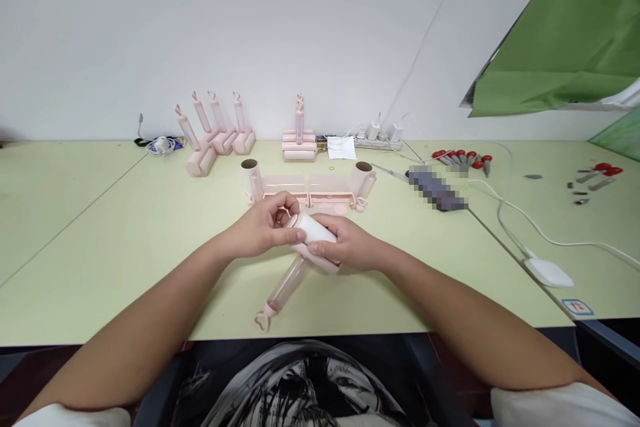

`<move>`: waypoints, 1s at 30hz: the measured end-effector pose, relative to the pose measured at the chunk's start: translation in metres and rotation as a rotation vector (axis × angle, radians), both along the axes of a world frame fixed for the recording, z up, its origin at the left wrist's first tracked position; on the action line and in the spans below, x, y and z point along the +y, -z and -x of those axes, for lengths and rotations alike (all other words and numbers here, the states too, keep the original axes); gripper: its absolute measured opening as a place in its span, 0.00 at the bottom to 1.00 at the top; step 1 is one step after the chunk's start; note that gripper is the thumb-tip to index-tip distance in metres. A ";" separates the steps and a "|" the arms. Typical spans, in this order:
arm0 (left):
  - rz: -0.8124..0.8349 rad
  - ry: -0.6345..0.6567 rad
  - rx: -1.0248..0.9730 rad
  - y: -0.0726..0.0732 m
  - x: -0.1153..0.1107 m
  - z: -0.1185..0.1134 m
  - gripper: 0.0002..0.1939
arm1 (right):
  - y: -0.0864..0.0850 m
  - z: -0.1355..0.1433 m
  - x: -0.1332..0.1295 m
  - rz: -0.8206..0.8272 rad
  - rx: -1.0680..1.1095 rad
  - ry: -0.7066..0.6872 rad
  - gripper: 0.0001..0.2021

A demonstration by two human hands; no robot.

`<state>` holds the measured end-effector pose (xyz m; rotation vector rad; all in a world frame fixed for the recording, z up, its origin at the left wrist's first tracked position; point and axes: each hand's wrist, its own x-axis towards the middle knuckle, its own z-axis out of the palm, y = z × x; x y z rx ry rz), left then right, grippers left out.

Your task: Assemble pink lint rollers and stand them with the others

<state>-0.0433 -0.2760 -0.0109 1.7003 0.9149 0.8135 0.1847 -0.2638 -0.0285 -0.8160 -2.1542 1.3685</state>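
Note:
In the head view, a white roll [319, 231] in a pink holder is held between both hands over the middle of the table. The fingers of my left hand [273, 223] are closed round its upper left end, at the pink rim. My right hand [353, 241] wraps round the roll's right side. From under the holder a clear pink tube handle [287, 283] slants down to the left, with a heart-shaped loop [261, 321] at its end. Just beyond my hands lie open clear pink covers [285, 183] and two rolls with brown cores, the left core [249, 164] and the right core [364, 167].
Pink rollers with upright handles stand at the back left [200, 157] and back centre [299, 147]. A power strip [375, 141] is against the wall. To the right are a blurred dark object [435, 188], red-handled tools [463, 159], a white charger [550, 271] and cables.

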 end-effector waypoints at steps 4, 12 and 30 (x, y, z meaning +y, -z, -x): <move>0.104 -0.009 0.026 0.000 0.002 -0.003 0.19 | -0.001 -0.002 0.002 -0.081 0.002 0.008 0.23; 0.156 0.019 0.054 0.010 0.004 -0.010 0.17 | 0.000 -0.004 -0.004 -0.156 -0.137 -0.061 0.37; 0.288 0.000 0.137 -0.018 -0.008 -0.010 0.16 | -0.001 0.001 -0.010 -0.307 0.027 -0.142 0.30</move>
